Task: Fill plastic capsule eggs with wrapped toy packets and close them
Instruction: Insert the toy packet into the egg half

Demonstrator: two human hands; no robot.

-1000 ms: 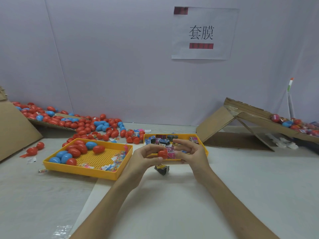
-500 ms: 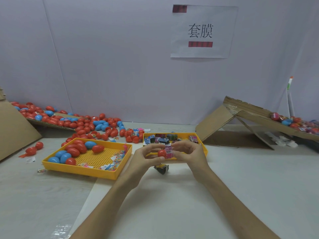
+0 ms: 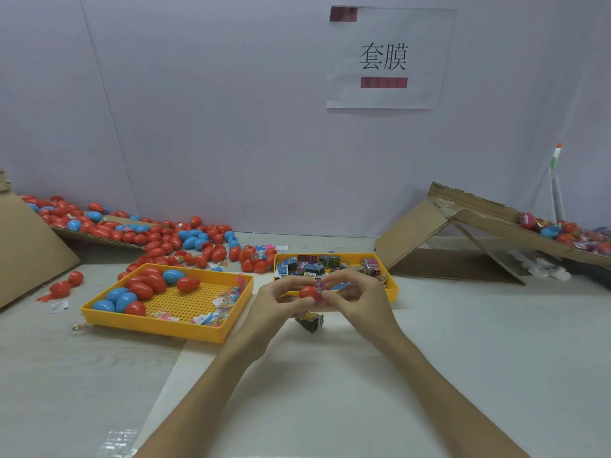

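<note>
Pale worktop [image 3: 330, 391] gives us room toward 6 o'clock. Our left hand [image 3: 274, 304] grips a red egg [image 3: 307, 292] at centre; our right hand [image 3: 358, 300] pinches a pink packet [image 3: 320, 289] against it. We judge the wrapper could catch in the seam and block closing, or the egg could slip. Just behind at 12 sits the packet tray [image 3: 393, 287], the egg tray [image 3: 155, 327] at 9; a loose packet [image 3: 310, 323] lies beneath.

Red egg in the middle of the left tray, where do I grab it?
Probably pinch the red egg across its fat middle, coming down from above. It lies on its side on the tray floor with a blue egg close at its left end. Its near side and right end look free for fingers.
</note>
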